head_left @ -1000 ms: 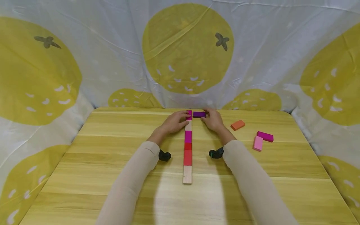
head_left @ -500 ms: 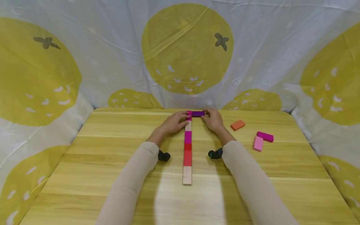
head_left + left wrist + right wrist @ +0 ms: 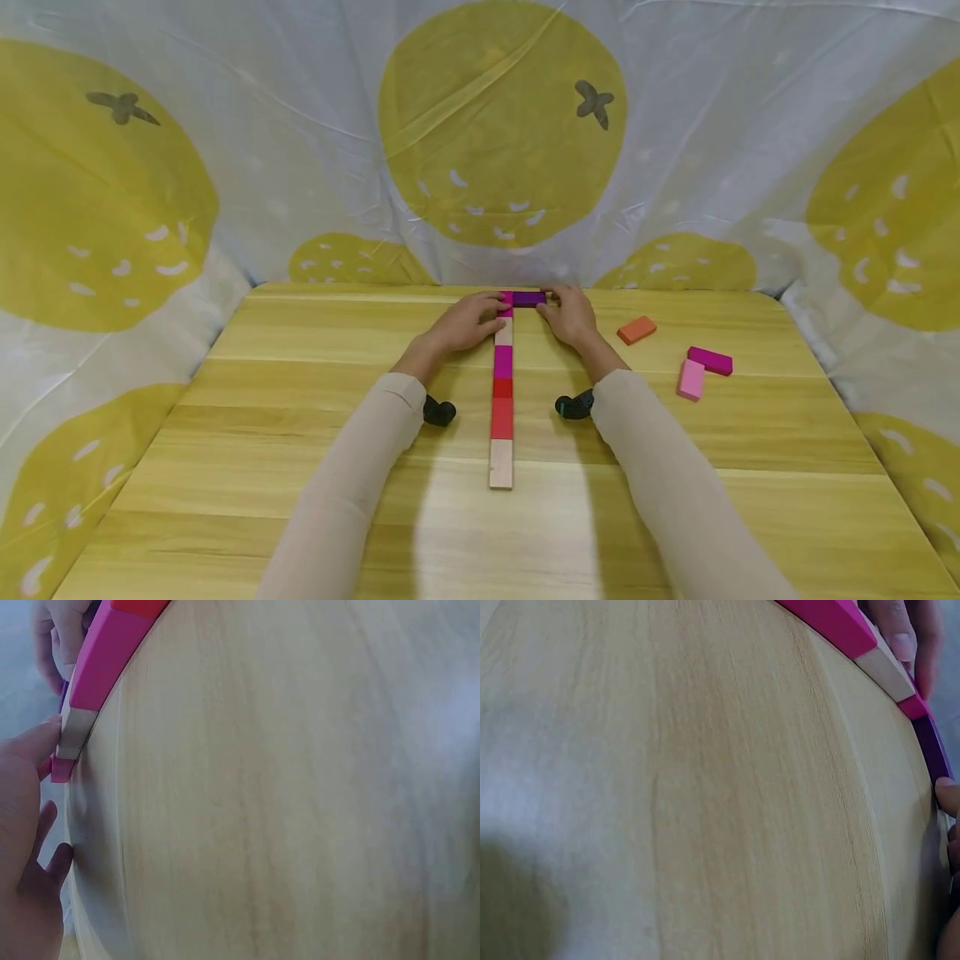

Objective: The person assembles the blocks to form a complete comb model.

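A row of flat wooden blocks runs away from the person. A magenta block (image 3: 506, 310) ends it, behind a plain wood block (image 3: 503, 332). My left hand (image 3: 467, 322) lies at the row's far left side, fingertips on the magenta block and thumb against the plain one; in the left wrist view its lower fingers touch no block. A purple block (image 3: 529, 298) meets the magenta one at a right angle, pointing right. My right hand (image 3: 572, 317) pinches the purple block's right end between thumb and fingers. Its grip is partly cut off in the right wrist view.
Nearer in the row are another magenta block (image 3: 502, 362), red blocks (image 3: 502, 417) and a plain block (image 3: 501, 464). To the right lie an orange block (image 3: 637, 330), a magenta block (image 3: 711, 361) and a pink block (image 3: 691, 380). A patterned cloth (image 3: 330, 150) hangs behind the table.
The purple block has slid left, closing a small gap to the magenta block, with my right hand on it. My left hand has kept its place on the row.
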`<state>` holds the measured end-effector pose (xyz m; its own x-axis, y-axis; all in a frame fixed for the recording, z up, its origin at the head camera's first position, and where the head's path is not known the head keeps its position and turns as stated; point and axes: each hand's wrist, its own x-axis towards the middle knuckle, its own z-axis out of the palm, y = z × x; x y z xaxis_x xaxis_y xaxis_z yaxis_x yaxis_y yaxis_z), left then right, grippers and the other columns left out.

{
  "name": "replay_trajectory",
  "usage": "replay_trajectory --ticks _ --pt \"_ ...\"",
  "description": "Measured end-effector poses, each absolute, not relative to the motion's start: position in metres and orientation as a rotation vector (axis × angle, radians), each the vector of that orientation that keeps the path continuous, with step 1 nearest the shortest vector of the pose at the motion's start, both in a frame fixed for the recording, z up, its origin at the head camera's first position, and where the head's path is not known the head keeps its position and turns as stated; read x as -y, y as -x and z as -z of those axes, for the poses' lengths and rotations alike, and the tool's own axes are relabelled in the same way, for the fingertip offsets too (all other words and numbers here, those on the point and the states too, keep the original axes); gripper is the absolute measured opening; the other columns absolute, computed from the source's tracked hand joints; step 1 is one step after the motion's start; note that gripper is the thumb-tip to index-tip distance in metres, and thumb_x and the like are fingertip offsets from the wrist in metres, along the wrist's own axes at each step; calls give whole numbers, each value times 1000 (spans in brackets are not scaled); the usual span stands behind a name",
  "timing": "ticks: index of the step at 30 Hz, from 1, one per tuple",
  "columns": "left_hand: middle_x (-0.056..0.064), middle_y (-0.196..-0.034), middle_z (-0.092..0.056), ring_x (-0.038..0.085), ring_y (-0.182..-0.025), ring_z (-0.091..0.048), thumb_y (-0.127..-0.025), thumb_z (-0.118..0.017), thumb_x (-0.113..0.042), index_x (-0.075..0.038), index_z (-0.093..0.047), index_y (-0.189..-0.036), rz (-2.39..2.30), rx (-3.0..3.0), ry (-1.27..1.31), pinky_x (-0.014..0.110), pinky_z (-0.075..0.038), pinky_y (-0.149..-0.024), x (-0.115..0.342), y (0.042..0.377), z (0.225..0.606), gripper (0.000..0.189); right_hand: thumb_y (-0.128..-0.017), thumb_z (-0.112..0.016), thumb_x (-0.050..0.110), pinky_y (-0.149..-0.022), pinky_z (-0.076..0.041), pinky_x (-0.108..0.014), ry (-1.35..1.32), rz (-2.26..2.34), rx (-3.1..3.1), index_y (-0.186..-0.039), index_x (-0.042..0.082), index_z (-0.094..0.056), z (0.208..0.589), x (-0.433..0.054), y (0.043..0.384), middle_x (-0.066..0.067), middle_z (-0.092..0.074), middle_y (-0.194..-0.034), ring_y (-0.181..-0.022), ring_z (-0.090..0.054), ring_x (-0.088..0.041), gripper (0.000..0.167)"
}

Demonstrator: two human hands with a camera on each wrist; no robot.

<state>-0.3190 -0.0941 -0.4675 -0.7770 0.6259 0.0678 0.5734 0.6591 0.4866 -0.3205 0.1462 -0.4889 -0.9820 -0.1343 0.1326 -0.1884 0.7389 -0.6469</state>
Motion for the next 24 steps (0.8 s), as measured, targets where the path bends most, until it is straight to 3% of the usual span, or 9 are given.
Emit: replay_trajectory --ticks 17,24 --pt "10 -158 -45 28 -148 -36 -108 -58 -27 -5 -59 -147 -777 -2735 -988 38 -23 -122 97 324 470 44 -104 -65 24 -97 -46 -52 -263 -1028 2906 -145 10 -61 485 -144 322 -20 -60 -127 -116 -55 -37 44" --pt "8 -159 -44 27 -149 -35 -108 -59 -26 -5 -58 -147 -804 -2730 -992 38 -23 -122 98 324 474 45 -103 -65 24 -100 -45 -53 -292 -1029 2940 -153 11 -52 487 -146 324 -22 -59 -132 -120 -54 -39 53"
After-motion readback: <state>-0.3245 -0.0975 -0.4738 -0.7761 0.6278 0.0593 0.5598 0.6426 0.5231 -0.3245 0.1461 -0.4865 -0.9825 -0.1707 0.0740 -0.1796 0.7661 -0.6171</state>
